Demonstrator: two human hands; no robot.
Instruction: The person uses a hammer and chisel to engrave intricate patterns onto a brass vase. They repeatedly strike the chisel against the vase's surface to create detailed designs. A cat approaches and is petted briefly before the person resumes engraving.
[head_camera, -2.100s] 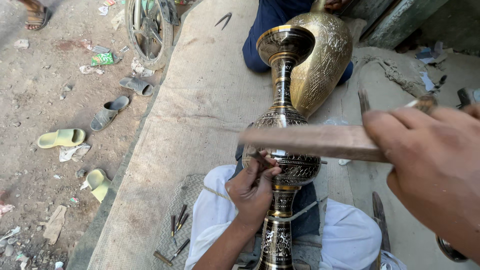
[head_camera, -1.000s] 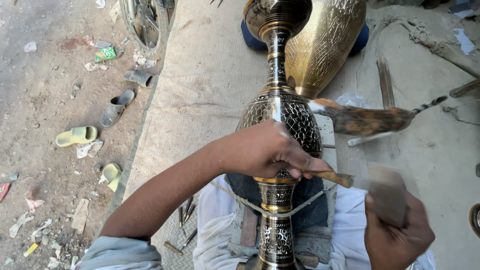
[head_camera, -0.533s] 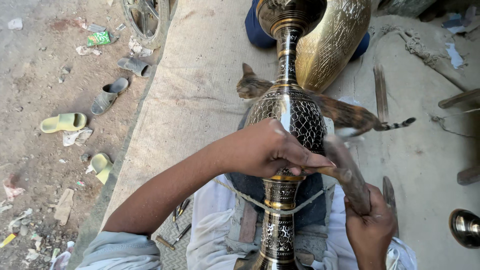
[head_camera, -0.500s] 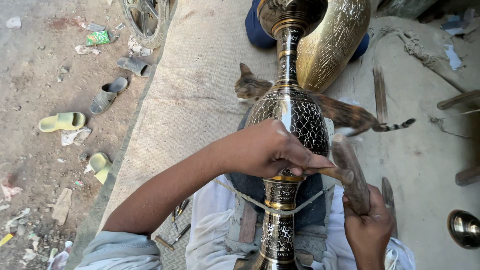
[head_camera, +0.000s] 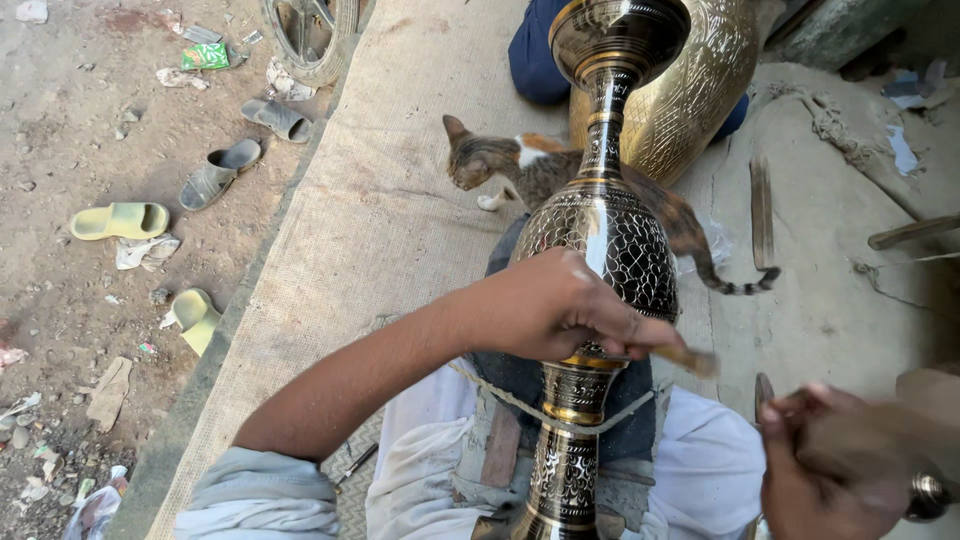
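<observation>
While the left hand (head_camera: 555, 310) keeps its place, these lines tell what has shifted:

Left hand: rests on the belly of the tall engraved brass vase (head_camera: 600, 260) at the middle of the frame, fingers (head_camera: 630, 330) pinching a thin chisel (head_camera: 685, 358) whose tip sits at the vase's gold waist band, as it did half a second ago.

Right hand: (head_camera: 835, 470) now low at the lower right, blurred, drawn back from the chisel it had been close to; fingers closed round a wooden mallet handle (head_camera: 930, 390).

Vase: upright between the person's knees, tied by a cord (head_camera: 500, 395) across the lap.

Cat: (head_camera: 545, 170) has walked further left behind the vase, head now clear on the burlap mat (head_camera: 400, 150).

Meaning: judged a back-swing between taps; engraving point unchanged.
</observation>
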